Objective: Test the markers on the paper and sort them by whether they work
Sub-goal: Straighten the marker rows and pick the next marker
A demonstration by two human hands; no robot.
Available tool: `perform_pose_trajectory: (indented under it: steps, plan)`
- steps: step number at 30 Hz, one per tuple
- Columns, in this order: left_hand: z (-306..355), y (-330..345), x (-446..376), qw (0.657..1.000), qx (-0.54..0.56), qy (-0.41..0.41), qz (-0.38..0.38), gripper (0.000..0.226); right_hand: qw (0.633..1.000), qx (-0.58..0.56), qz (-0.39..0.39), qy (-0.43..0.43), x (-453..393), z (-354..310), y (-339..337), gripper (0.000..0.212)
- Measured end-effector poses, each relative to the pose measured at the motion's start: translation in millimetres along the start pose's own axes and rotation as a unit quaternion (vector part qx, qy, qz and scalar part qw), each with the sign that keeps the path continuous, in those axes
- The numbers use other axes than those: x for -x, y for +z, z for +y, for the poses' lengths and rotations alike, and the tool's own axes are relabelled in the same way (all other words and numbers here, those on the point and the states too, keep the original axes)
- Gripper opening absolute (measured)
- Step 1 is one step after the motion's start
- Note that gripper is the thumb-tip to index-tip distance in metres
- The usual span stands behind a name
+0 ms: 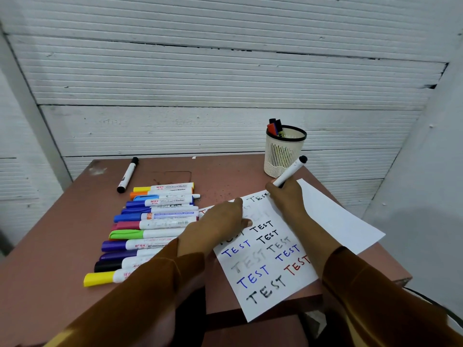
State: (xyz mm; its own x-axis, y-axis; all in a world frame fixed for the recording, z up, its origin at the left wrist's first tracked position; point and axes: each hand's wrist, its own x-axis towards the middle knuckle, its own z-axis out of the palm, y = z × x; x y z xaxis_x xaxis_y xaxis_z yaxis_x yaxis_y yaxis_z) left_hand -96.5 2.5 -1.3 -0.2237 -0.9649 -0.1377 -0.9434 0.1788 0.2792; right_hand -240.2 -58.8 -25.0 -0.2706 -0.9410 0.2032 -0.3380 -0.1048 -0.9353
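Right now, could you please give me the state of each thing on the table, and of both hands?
left hand: open, pressing flat on the paper
right hand: gripping the white marker
white marker: tilted, tip end hidden by the hand
paper: flat, many TEST words written, some faint
marker row: capped, lying side by side
black marker: capped, lying apart
mesh cup: upright, holding markers

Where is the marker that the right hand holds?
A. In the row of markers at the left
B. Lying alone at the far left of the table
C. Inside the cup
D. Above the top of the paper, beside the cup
D: the right hand grips a white marker with a black end, tilted up over the top of the paper, close beside the cup.
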Motion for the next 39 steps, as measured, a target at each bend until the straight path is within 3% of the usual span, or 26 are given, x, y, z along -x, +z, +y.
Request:
perform_pose_trajectory:
  steps: [8, 11, 15, 22, 26, 30, 34, 39]
  plan:
    - [-0.6, 0.6, -1.4, 1.0, 0.003, -0.001, -0.003, 0.047, 1.0, 0.018, 0.014, 0.008, -1.7, -0.8, 2.1, 0.011]
    - [-0.4, -0.1, -1.1, 1.0, 0.002, -0.001, -0.003, 0.047, 0.994, -0.102, 0.011, 0.036, -5.4, 3.4, -2.3, 0.005]
    - [1.5, -1.0, 0.6, 1.0, 0.005, -0.004, -0.012, 0.047, 0.954, -0.294, -0.018, 0.06, -10.9, 5.7, -10.5, 0.018]
    - [9.8, -20.3, 5.0, 0.996, 0.054, -0.022, -0.063, 0.043, 0.895, -0.423, -0.051, 0.13, -2.3, -13.6, -17.8, 0.013]
    - [7.8, -32.6, 10.0, 0.992, 0.121, 0.018, 0.013, 0.035, 0.901, -0.411, -0.064, 0.12, 4.0, -26.2, -22.1, 0.015]
    - [-5.7, -37.2, 14.2, 0.954, 0.275, 0.019, 0.121, 0.03, 0.906, -0.405, -0.102, 0.074, 13.9, -33.3, -21.0, 0.015]
    - [-15.4, -34.0, 16.3, 0.893, 0.424, 0.045, 0.142, 0.028, 0.901, -0.415, -0.117, 0.042, 22.3, -41.8, -17.4, 0.014]
    - [-16.3, -36.1, 20.1, 0.843, 0.517, 0.039, 0.144, 0.022, 0.909, -0.403, -0.099, 0.036, 30.3, -50.0, -14.5, 0.017]
